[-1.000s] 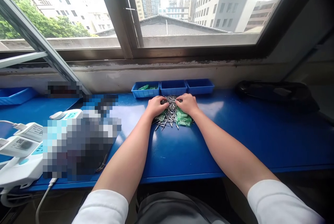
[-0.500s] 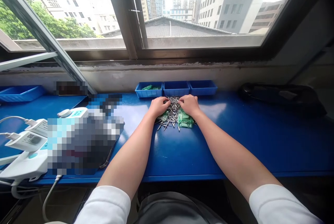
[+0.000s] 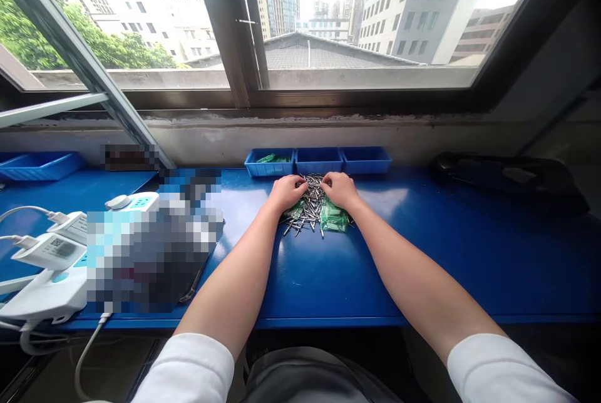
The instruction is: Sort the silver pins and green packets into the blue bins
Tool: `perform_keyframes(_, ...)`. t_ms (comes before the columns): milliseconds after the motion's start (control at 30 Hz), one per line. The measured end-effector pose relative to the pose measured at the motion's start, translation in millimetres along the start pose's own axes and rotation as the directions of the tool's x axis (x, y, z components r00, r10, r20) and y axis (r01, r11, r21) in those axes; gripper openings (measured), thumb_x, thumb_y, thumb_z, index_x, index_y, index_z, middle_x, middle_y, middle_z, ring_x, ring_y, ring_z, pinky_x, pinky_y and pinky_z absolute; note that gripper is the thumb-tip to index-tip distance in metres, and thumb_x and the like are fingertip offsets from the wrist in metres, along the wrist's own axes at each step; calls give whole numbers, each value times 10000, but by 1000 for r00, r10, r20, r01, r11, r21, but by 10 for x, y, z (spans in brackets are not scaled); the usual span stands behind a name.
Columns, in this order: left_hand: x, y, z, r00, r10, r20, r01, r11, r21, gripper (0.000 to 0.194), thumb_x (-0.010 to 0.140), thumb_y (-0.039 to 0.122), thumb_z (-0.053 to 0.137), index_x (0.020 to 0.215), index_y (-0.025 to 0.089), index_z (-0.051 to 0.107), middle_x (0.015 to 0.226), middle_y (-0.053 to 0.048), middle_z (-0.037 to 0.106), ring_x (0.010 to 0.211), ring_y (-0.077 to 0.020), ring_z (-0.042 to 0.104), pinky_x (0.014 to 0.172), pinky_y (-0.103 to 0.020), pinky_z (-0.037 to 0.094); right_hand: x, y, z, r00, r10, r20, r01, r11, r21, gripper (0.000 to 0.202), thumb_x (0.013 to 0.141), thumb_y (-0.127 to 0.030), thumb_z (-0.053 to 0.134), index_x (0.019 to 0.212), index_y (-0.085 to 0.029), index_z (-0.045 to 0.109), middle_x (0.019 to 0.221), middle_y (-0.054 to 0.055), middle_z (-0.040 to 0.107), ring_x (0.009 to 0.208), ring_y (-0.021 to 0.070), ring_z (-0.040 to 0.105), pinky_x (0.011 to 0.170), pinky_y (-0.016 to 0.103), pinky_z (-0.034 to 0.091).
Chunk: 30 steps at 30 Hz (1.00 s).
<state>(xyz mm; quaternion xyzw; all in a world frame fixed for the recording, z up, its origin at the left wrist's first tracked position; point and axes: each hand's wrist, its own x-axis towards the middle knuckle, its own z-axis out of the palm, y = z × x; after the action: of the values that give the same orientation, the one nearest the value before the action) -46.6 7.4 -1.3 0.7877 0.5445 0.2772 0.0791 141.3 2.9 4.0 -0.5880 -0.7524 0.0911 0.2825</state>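
Note:
A pile of thin metal pieces (image 3: 310,208) lies on the blue table (image 3: 323,284), in front of three blue bins. My left hand (image 3: 287,191) rests at the pile's left side, its fingers curled inward; whatever they hold is too small to make out. At the right side is my right hand (image 3: 340,190), thumb and fingers bent together over the pieces, and its contents cannot be made out either. Green packets (image 3: 333,216) lie just below my right hand, and more green shows under my left. The left bin (image 3: 268,168) holds green packets.
The middle bin (image 3: 318,168) and right bin (image 3: 366,168) stand beside the left one. At the left are a white power strip (image 3: 61,293) with plugs and cables, and a blurred dark item. A black case (image 3: 507,181) lies at the right rear. Windows rise behind.
The view has shifted very slightly. Both hands stay at the pile in nearly the same pose.

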Motion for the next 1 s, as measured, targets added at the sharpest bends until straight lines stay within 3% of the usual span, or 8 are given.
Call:
perform_keyframes(100,7,18,-9,999,-10,-35,10,1000,-1,298,862,392,497,992,227,709,1085,-53,702,1032,-239,621,925,-336,464,-17,22,-14,992,-109,-67,113,992,58,115,853,-265,532,832,-216,633,934,57,695,948,240,580,843,373,401)
perform_keyframes(233,34,88,-48,966,-68,-250,76,997,21,292,839,337,547,1051,184,677,1137,-100,668,1105,-276,576,977,-408,439,-27,19,-45,962,-182,-204,229,944,239,151,893,-285,463,869,-212,593,818,50,664,798,200,587,736,311,429)
perform_keyframes(367,44,189,-73,938,46,-343,-62,998,-33,293,842,259,552,1104,161,639,1025,-90,681,1023,-245,587,951,-401,458,-30,-21,-40,947,-209,-244,286,895,344,175,896,-317,441,861,-205,572,785,39,654,699,170,581,680,287,429)
perform_keyframes(467,27,277,-63,937,169,-305,-208,973,-102,276,849,211,536,1103,176,638,985,-64,683,981,-206,597,928,-359,475,-44,-53,-35,958,-187,-217,263,874,408,168,865,-319,481,944,-201,571,740,23,652,654,164,583,658,283,433)
perform_keyframes(567,8,356,-49,934,280,-221,-313,941,-130,244,862,186,515,1052,201,667,1029,-53,681,999,-189,599,922,-332,475,-64,-74,-65,973,-112,-199,197,857,477,313,835,-302,513,1127,-190,517,673,-3,644,608,163,586,649,285,440)
perform_keyframes(767,-1,400,-80,959,229,-169,-253,958,-137,188,854,184,543,976,193,685,986,-57,687,966,-187,612,897,-320,482,-75,-94,-124,993,-68,-96,112,807,581,427,814,-365,540,1203,-198,484,643,-26,636,591,149,582,630,281,448)
perform_keyframes(1000,1,364,-71,965,184,-186,-224,949,-224,129,848,176,545,883,178,669,919,-45,690,875,-159,624,827,-277,498,-61,-122,-118,998,-36,-58,67,712,699,391,785,-442,593,1095,-209,542,615,-25,629,482,118,502,519,272,398)
